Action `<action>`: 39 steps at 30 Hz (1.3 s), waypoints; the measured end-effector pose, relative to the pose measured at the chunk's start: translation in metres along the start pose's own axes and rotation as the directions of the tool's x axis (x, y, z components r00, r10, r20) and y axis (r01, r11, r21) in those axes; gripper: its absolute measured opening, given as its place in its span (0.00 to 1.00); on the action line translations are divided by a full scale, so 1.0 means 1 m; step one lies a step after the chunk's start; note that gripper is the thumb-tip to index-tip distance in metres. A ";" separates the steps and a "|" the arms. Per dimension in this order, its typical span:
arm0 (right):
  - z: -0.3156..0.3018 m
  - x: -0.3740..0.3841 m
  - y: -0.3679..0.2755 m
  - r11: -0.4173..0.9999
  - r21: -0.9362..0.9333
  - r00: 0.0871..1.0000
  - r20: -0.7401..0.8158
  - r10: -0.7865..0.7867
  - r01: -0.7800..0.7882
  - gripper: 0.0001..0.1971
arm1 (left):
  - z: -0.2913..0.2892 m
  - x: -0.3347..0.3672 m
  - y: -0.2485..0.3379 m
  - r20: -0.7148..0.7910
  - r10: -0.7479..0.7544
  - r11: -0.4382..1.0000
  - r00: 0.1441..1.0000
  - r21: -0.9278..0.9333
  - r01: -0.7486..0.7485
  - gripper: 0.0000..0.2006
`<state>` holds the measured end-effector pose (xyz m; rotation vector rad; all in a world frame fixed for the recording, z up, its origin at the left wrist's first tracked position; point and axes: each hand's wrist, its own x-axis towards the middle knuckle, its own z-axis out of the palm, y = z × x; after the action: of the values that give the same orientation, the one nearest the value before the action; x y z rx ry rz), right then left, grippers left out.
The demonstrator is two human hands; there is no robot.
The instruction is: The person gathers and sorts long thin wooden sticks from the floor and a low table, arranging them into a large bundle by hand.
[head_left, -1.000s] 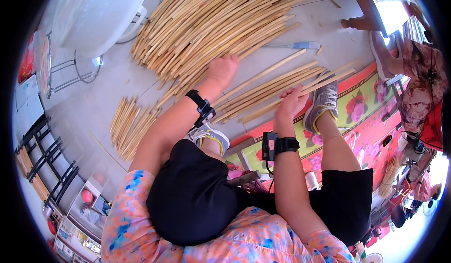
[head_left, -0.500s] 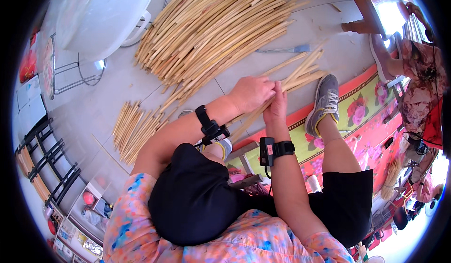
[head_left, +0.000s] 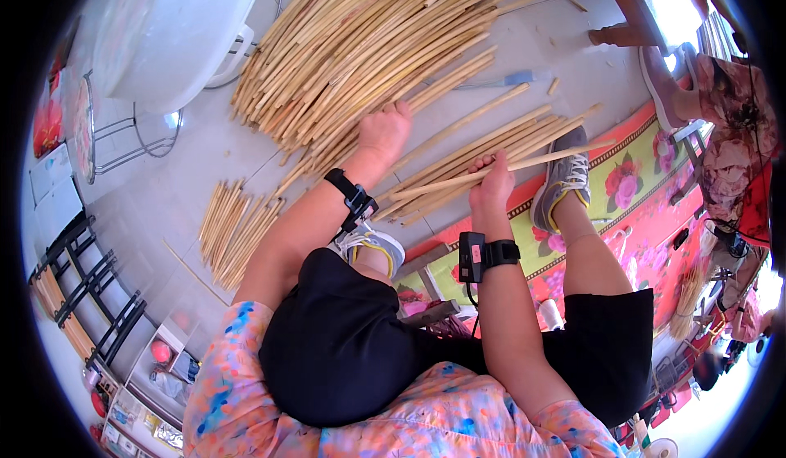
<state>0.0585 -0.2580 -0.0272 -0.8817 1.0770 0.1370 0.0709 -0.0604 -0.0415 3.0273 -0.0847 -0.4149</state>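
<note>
A large pile of peeled wooden sticks (head_left: 352,49) lies on the floor ahead of me. My left hand (head_left: 383,135) rests at the pile's near right edge with its fingers curled closed against the sticks. Whether it grips one is hidden. My right hand (head_left: 494,181) is closed around one long pale wooden stick (head_left: 561,155), which slants up to the right. Just beyond that hand lies a smaller, loose row of sticks (head_left: 483,143), reaching towards my right shoe (head_left: 565,180). A single stick (head_left: 467,118) lies between this row and the pile.
A short bundle of sticks (head_left: 233,233) lies at the left. A flat-bladed tool (head_left: 517,77) is partly under the pile's right side. A white tub (head_left: 180,40) stands far left, a wooden table leg (head_left: 618,36) far right. Floral matting (head_left: 618,196) runs under my right foot.
My hands were together on a cluster of sticks. The left has moved away to the pile's edge. The right now holds one stick, and the other sticks lie in a row on the floor.
</note>
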 end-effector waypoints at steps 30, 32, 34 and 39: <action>-0.001 0.002 -0.001 0.990 -0.106 0.995 -0.016 -0.095 0.093 0.08 | -0.004 0.009 -0.035 0.166 -0.021 0.800 0.986 -0.589 0.116 0.08; -0.001 0.002 -0.001 0.991 -0.109 0.996 -0.018 -0.086 0.083 0.08 | -0.007 0.005 -0.020 0.084 -0.015 0.898 0.996 -0.436 0.050 0.07; 0.000 0.001 -0.001 0.990 -0.117 0.996 -0.016 -0.084 0.082 0.08 | 0.003 0.002 -0.007 0.018 -0.047 0.959 0.999 -0.277 0.050 0.07; 0.001 0.002 -0.001 0.990 -0.111 0.995 -0.013 -0.095 0.093 0.07 | 0.003 0.000 -0.007 0.028 -0.028 0.949 0.999 -0.312 0.036 0.09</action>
<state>0.0607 -0.2578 -0.0280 -1.0330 1.0509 0.1109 0.0700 -0.0538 -0.0452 2.7147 0.0269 -0.4215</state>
